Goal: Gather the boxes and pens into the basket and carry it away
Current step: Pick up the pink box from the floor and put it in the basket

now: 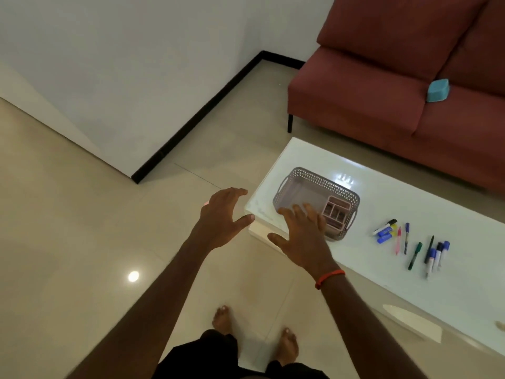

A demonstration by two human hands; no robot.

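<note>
A grey perforated basket (306,184) stands on the left end of a white glossy table (388,192). Inside it, at its right end, sits a pink compartment box (336,210). Several pens and markers (410,242) lie loose on the table to the right of the basket. My right hand (303,236) is stretched out with fingers spread, its fingertips in front of the basket's near rim. My left hand (222,214) hangs open over the floor just left of the table's corner. Both hands hold nothing.
A dark red sofa (382,91) stands behind the table with a small teal object (438,90) on its seat. Beige tiled floor (82,228) lies to the left, bounded by white walls with a black skirting. My bare feet (257,335) stand close to the table's near edge.
</note>
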